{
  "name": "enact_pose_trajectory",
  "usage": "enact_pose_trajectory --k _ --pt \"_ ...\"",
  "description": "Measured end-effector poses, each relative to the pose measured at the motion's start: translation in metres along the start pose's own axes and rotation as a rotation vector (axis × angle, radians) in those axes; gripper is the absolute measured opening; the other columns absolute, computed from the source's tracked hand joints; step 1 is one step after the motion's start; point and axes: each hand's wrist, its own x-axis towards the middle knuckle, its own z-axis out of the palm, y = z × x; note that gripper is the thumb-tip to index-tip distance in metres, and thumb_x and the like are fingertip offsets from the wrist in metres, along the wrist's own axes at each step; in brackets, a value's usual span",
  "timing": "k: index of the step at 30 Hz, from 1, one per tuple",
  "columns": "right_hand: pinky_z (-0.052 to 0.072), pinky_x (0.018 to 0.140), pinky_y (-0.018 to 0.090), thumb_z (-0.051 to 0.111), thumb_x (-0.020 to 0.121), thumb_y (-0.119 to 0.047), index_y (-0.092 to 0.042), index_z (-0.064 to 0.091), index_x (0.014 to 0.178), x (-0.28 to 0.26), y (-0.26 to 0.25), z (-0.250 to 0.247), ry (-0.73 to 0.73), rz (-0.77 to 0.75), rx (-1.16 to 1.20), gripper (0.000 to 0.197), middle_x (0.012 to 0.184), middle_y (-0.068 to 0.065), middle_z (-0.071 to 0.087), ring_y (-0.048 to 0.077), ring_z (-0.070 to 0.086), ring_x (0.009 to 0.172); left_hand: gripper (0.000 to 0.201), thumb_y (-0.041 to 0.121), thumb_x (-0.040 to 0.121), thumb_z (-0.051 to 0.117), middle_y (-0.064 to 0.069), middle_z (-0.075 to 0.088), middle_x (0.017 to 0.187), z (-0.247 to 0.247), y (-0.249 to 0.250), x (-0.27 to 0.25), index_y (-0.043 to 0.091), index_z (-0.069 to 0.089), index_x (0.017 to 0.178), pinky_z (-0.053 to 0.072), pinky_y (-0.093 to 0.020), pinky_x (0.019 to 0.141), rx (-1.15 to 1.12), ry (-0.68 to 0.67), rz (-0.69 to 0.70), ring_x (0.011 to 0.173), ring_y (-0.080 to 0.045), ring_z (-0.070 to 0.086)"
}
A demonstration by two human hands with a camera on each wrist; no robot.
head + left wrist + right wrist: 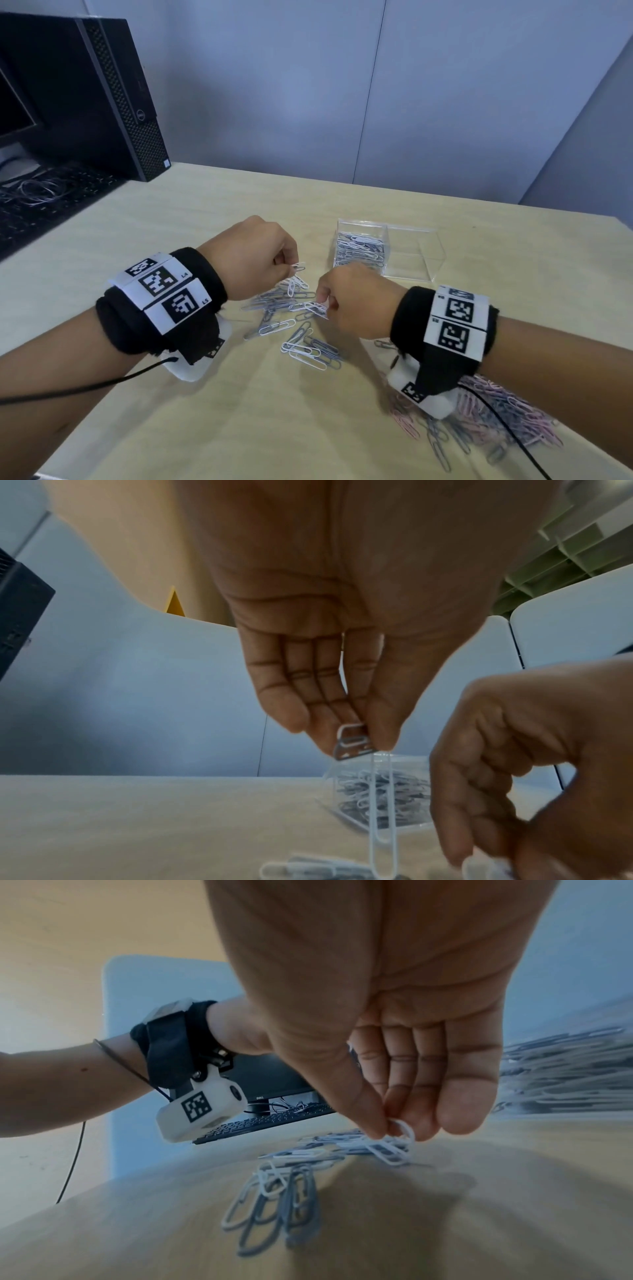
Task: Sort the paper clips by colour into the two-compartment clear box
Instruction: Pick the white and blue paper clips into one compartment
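A clear two-compartment box (414, 270) stands on the table behind my hands; its left compartment (359, 250) holds white and grey clips, its right one looks bare. My left hand (289, 269) pinches white paper clips (356, 741), and one long white clip (382, 818) hangs from them. My right hand (323, 305) pinches a white clip (394, 1146) at the top of a loose heap of white and grey clips (294, 322) between both hands.
A large mixed pile of pink, grey and blue clips (493, 414) lies at the front right under my right forearm. A black computer tower (102, 96), monitor and keyboard (41, 202) stand at the far left. Cables run from both wrist cameras.
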Motion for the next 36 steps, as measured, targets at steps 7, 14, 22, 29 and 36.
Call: enact_pose_trajectory --k 7,14,22,29,36 --pt "0.057 0.079 0.038 0.063 0.084 -0.019 -0.007 0.066 0.095 0.001 -0.003 0.001 -0.031 -0.007 -0.092 0.017 0.094 0.01 0.066 0.029 0.063 0.086 0.008 0.025 0.085 0.068 0.01 0.063 0.062 -0.023 0.017 0.027 0.02 0.073 0.083 0.048 -0.024 0.07 -0.008 0.108 0.039 0.064 -0.011 0.059" --pt "0.048 0.077 0.032 0.053 0.091 -0.022 -0.01 0.058 0.094 -0.012 -0.004 0.0 -0.031 -0.07 -0.221 0.014 0.101 0.011 0.064 0.029 0.06 0.091 0.007 0.021 0.085 0.066 0.006 0.059 0.07 -0.025 0.046 0.077 0.018 0.071 0.087 0.046 -0.026 0.072 0.049 0.12 0.1 0.076 -0.02 0.059" --pt "0.054 0.077 0.035 0.053 0.089 -0.014 -0.01 0.059 0.089 -0.014 0.001 0.001 -0.021 -0.079 -0.175 0.007 0.097 0.01 0.066 0.029 0.063 0.089 0.009 0.012 0.086 0.061 -0.004 0.068 0.092 0.008 0.065 0.122 0.017 0.069 0.087 0.052 -0.034 0.072 0.276 -0.027 0.138 0.085 -0.027 0.064" --pt "0.053 0.081 0.036 0.056 0.091 -0.02 -0.009 0.062 0.099 -0.016 0.002 0.001 -0.013 -0.112 -0.146 0.015 0.102 0.012 0.066 0.029 0.061 0.093 0.008 0.013 0.084 0.065 -0.006 0.069 0.096 0.028 0.062 0.134 0.018 0.071 0.087 0.049 -0.031 0.07 0.24 -0.073 0.109 0.089 -0.029 0.065" --pt "0.055 0.081 0.038 0.054 0.09 -0.017 -0.009 0.065 0.097 -0.013 0.006 0.004 -0.005 -0.106 -0.145 0.015 0.099 0.011 0.068 0.029 0.064 0.09 0.016 0.018 0.085 0.061 -0.007 0.071 0.101 0.034 0.052 0.128 0.018 0.074 0.094 0.055 -0.037 0.08 0.174 -0.059 0.101 0.092 -0.028 0.066"
